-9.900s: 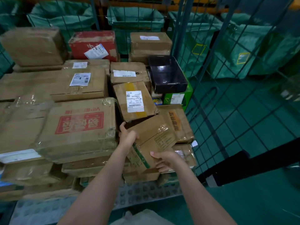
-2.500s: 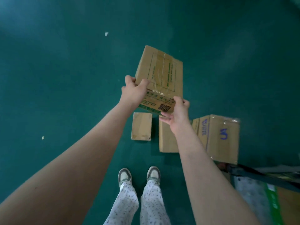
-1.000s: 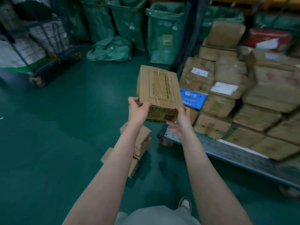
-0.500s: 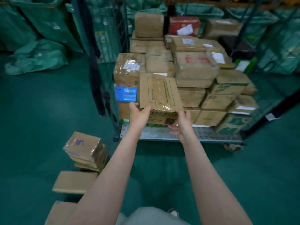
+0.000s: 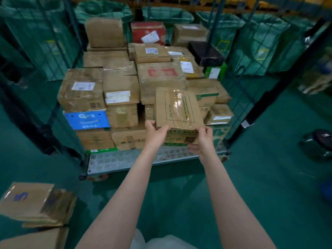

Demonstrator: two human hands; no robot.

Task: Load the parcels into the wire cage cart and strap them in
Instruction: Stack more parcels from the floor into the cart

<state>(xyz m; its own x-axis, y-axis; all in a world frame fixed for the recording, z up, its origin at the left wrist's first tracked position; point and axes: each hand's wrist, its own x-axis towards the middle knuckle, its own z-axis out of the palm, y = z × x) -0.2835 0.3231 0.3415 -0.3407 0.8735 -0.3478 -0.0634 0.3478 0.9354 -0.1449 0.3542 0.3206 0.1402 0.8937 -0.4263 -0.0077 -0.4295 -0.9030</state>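
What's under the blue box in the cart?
A brown carton sits under the blue box, with a green-edged box beneath on the cart deck. Whatever lies behind them is covered.

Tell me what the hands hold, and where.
A taped cardboard parcel, by its near edge: left hand at one corner, right hand at the other.

A single wide-angle view — worn on the person's head — looks forward and down, near the tape-sealed brown cardboard box mid-frame, squarely facing the open front of the dark-framed wire cage cart beyond it.
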